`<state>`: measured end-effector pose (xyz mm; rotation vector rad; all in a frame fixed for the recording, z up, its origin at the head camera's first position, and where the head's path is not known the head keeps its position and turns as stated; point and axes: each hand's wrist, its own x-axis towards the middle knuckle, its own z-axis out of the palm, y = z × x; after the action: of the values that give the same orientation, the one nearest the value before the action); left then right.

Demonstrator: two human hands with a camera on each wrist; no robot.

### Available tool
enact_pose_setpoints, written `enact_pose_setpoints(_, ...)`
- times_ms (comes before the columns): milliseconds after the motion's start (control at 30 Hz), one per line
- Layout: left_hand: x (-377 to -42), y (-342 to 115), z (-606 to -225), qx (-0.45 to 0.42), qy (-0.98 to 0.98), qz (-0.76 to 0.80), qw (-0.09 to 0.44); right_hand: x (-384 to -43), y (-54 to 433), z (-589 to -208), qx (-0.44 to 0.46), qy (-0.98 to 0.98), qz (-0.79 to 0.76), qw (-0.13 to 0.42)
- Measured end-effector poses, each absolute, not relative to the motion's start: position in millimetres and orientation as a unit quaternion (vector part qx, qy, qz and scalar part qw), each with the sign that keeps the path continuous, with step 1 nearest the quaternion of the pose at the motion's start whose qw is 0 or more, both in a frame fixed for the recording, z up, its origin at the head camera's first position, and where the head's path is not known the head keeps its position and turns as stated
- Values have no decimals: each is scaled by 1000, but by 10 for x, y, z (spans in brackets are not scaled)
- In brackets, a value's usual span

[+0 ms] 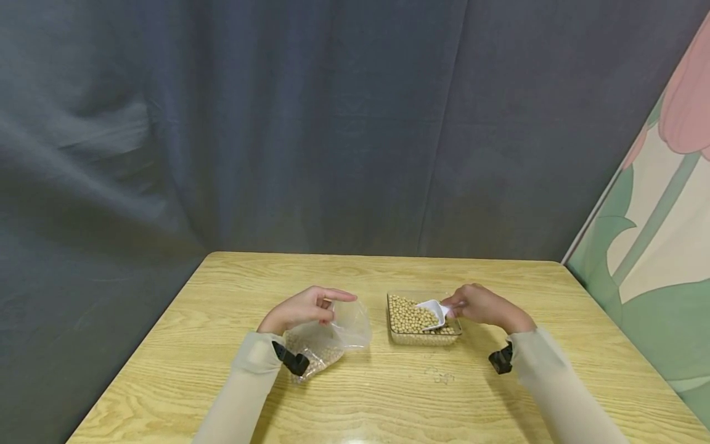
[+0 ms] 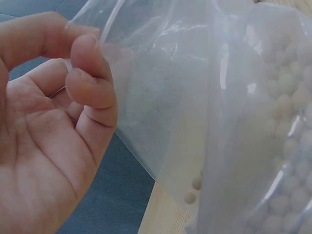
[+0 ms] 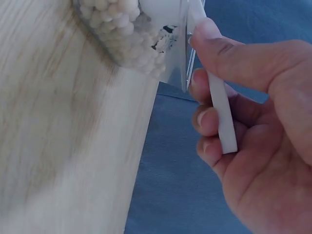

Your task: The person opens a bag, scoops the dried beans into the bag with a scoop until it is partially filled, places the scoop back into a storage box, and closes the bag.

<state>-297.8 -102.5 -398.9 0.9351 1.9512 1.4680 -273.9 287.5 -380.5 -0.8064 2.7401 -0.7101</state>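
Observation:
My left hand (image 1: pixel 305 308) pinches the upper edge of a clear plastic bag (image 1: pixel 353 328), whose lower part bulges with pale round beans (image 2: pixel 287 195) and lies on the table. The left wrist view shows the fingers curled at the film. On the right, my right hand (image 1: pixel 482 304) grips the handle of a white scoop (image 1: pixel 435 310), thumb on top and fingers wrapped beneath. The scoop's blade is among yellowish beans (image 1: pixel 406 314) in a clear rectangular container (image 1: pixel 424 340). In the right wrist view the scoop handle (image 3: pixel 222 112) crosses the palm beside the container wall.
The wood-grain table (image 1: pixel 355 407) carries the bag at left of centre and the container to its right. Faint dark marks (image 1: pixel 440 375) show in front of the container. A dark curtain (image 1: pixel 333 123) hangs behind, and a flower-painted wall (image 1: pixel 654 246) stands at right.

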Motion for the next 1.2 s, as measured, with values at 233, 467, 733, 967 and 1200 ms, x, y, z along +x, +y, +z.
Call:
enact_pose_setpoints(233,-2989,-1025,-3995,345,721,541,262,-2757,2901,-3835,-254,923,-265,114)
enact_pose_setpoints(467,-2986,-1024,-3990,344,720,542,263,-2764,2910,-3864,-218,919,-290,153)
enact_pose_setpoints(733,-2982,-1028,-4009,341,719,545,264,-2754,2930,-3865,-211,914,-300,172)
enact_pose_setpoints(967,-2978,-1034,-4002,345,718,545,261,-2753,2967,-3906,-221,899,-328,187)
enact_pose_setpoints(1200,-2981,-1045,-4008,350,715,548,257,-2767,3012,-3950,-258,881,-353,181)
